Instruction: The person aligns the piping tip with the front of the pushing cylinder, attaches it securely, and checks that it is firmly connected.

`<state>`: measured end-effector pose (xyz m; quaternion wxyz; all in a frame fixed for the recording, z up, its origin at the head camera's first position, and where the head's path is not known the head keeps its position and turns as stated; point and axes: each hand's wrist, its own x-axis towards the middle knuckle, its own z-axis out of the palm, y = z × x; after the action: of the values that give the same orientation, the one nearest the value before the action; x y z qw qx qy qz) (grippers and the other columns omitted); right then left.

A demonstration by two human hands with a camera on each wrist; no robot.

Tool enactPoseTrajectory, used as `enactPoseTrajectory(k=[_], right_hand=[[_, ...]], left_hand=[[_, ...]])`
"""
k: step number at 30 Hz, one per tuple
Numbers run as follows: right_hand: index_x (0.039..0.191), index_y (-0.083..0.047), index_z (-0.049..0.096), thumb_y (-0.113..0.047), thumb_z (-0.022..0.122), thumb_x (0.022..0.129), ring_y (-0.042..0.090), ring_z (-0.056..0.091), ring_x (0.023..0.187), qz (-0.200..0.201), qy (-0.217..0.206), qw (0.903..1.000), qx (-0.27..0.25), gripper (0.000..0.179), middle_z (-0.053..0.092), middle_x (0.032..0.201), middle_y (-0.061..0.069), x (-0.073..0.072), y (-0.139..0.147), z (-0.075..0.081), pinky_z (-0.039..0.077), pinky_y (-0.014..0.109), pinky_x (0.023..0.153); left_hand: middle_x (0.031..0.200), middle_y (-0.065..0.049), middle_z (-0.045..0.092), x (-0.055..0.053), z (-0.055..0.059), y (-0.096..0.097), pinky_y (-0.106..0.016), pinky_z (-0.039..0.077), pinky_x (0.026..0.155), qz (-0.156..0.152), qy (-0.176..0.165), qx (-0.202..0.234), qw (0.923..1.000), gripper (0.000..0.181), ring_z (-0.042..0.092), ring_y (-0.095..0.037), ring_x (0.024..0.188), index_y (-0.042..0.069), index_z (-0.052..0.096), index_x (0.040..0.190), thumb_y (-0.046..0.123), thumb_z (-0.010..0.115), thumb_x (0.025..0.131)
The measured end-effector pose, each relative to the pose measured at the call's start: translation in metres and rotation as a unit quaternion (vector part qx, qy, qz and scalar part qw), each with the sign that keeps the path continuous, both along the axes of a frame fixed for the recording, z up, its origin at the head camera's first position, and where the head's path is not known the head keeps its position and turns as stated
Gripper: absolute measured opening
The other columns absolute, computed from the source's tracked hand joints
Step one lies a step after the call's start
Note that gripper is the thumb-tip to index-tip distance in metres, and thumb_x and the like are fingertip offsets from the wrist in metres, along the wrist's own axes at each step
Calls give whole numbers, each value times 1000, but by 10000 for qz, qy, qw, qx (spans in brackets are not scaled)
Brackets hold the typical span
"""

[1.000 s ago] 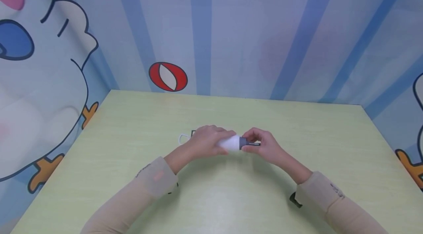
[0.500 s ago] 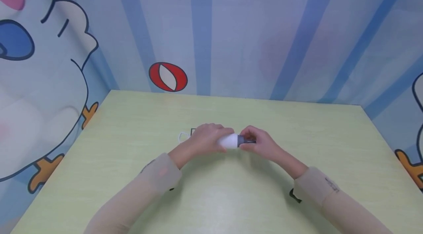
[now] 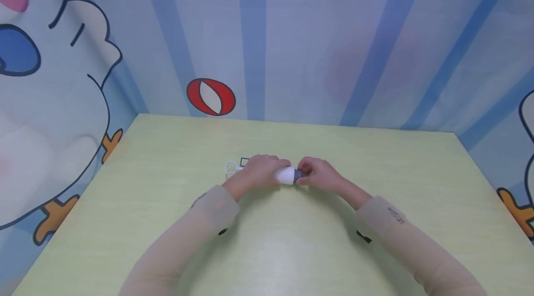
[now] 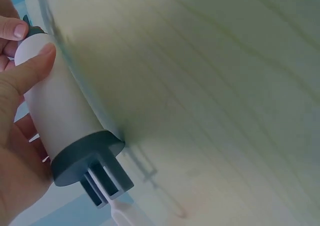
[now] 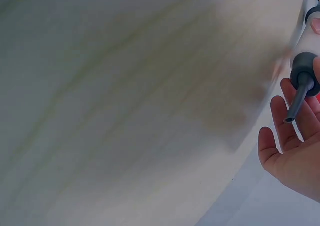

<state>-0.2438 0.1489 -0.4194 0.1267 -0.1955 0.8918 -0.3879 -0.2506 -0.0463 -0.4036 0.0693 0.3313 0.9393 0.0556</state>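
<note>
Between both hands lies a syringe-like icing gun (image 3: 285,176), its white barrel held level just above the table. My left hand (image 3: 260,171) grips the barrel, the thumb lying along it in the left wrist view. At the barrel's right end, my right hand (image 3: 321,174) pinches the dark grey nozzle cap (image 5: 304,71) between thumb and fingers. A thin grey tube (image 5: 297,105) sticks out of that cap. The other end has a dark grey collar (image 4: 87,153) with prongs, from which a white rod (image 4: 120,212) runs out. Past the left hand show a white loop (image 3: 231,167) and part of a dark loop (image 3: 244,162).
A pale green-yellow tabletop (image 3: 267,249) spreads around the hands. Behind it stands a blue striped backdrop (image 3: 300,54) with cartoon figures. Dark bands (image 3: 364,236) show under the sleeve cuffs.
Both hands and the icing gun have shifted a little to the left and farther from the person, the right hand most. The nozzle tube, visible earlier in the head view, is now hidden by the right hand.
</note>
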Motion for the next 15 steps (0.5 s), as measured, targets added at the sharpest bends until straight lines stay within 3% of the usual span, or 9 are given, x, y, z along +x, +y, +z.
enactPoseTrajectory(k=[15], right_hand=[[102,-5,56,-14,67,77,18,56,86,208,136,9991,336,29,62,98,9,0,-3,-2,46,30,72]], left_hand=[[121,-1,55,-1,-3,2,-38,40,82,266,-45,-328,9991,62,55,-20,99,24,42,130,36,67,75]])
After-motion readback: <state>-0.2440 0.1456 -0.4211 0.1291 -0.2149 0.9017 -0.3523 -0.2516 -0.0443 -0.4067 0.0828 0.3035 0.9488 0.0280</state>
